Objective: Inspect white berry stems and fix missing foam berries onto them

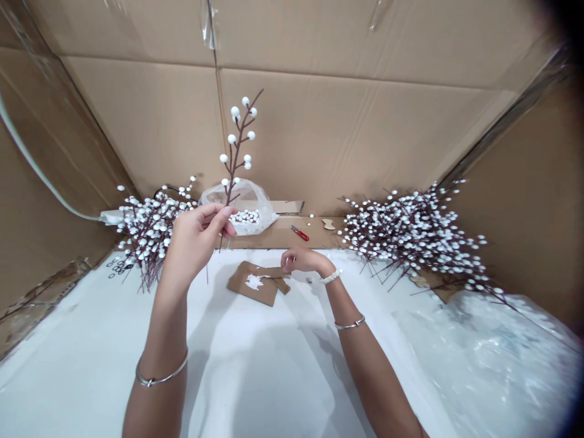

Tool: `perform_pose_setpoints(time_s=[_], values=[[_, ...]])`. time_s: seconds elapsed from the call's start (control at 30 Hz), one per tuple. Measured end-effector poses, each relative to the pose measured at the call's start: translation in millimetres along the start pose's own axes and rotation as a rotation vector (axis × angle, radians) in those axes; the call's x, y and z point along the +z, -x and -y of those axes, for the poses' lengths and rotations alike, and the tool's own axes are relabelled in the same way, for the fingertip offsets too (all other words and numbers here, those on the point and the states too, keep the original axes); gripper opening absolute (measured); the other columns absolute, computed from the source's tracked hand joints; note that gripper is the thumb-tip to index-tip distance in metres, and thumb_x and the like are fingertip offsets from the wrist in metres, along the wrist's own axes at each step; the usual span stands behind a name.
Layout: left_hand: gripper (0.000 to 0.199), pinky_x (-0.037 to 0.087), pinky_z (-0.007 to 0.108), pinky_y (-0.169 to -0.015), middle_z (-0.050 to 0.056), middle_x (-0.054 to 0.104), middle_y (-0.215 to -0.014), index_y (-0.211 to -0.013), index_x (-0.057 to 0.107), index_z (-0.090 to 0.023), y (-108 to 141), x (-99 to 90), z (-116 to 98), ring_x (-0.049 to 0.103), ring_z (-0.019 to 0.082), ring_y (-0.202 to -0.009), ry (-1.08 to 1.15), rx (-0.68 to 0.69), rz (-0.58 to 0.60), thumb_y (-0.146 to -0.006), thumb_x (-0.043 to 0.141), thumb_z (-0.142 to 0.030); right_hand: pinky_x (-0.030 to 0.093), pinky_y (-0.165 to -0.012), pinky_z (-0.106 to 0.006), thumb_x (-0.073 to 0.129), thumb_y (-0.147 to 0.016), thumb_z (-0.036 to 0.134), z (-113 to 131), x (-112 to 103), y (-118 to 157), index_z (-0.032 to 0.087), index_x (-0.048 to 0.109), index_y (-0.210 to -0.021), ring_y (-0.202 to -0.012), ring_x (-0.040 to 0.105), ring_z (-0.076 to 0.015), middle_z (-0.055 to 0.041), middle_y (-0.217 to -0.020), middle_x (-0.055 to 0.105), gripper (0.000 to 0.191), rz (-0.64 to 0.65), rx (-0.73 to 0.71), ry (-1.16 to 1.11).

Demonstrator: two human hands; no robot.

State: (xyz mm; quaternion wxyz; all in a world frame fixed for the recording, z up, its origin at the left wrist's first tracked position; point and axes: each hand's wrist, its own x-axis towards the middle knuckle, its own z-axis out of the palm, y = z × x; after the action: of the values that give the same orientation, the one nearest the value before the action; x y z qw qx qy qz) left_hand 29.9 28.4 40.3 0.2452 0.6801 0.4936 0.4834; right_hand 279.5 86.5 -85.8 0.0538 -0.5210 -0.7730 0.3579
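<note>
My left hand (201,228) is closed in a pinch round the lower stem of an artificial berry branch (238,146). The branch stands nearly upright, its brown twigs tipped with white berries; the tip leans right. Lower and to the right, my right hand (301,260) has its fingers curled together over the edge of a torn cardboard piece (241,286). Whether those fingers hold something small cannot be made out. A white smear (254,281) lies on that cardboard. Behind my left hand sits a clear plastic bag (262,204) with loose white berries (245,217) inside.
Berry branches lie in a pile at left (148,228) and a larger pile at right (410,231). Red thread snips (300,232) rest on a cardboard strip at the back. Clear plastic wrap (493,359) covers the front right. Cardboard walls (365,134) enclose the white table (91,365).
</note>
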Motion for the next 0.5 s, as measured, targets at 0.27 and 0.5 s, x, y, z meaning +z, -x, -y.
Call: perform_pose_setpoints(time_s=[0.27,0.5], values=[[0.022,0.044,0.021,-0.056,0.001,0.065,-0.062,-0.078,0.067,-0.016,0.0,-0.4,-0.6,0.056,0.009,-0.056,-0.001,0.004,-0.011,-0.088,0.055,-0.031,0.04,-0.062,-0.021,0.065,-0.071,0.019,0.5,0.1,0.6,0.016,0.073,-0.077,-0.067,0.057,-0.0125,-0.0014,-0.072,0.07,0.01,0.03,-0.063,-0.103],[0.022,0.042,0.02,-0.054,0.001,0.064,-0.062,-0.083,0.069,-0.015,-2.3,-1.3,4.0,0.056,0.009,-0.057,0.026,-0.003,-0.026,-0.087,0.056,-0.032,0.044,-0.071,-0.024,0.062,-0.077,0.035,5.8,-7.1,5.2,0.015,0.067,-0.085,-0.075,0.06,-0.0133,-0.0035,-0.08,0.069,0.022,-0.097,-0.13,-0.308]])
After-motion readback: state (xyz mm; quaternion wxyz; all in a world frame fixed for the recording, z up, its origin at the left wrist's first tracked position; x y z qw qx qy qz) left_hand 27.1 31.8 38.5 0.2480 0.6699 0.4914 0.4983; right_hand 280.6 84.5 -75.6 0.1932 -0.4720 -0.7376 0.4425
